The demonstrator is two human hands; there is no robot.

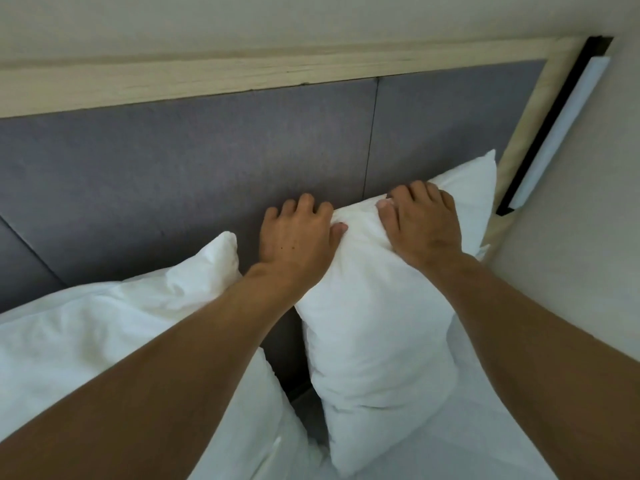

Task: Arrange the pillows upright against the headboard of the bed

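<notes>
A white pillow [377,341] stands upright against the grey padded headboard [180,168] at the right end of the bed. My left hand [298,237] grips its top left corner, fingers curled over the edge. On the top edge further right, my right hand [420,223] pinches the fabric. A second white pillow [114,334] leans against the headboard to the left, partly hidden under my left forearm.
A pale wooden frame [242,71] runs along the top and right side of the headboard. A white and black wall light strip [561,126] is fixed to the wall at right. White bedding [485,427] lies below the pillows.
</notes>
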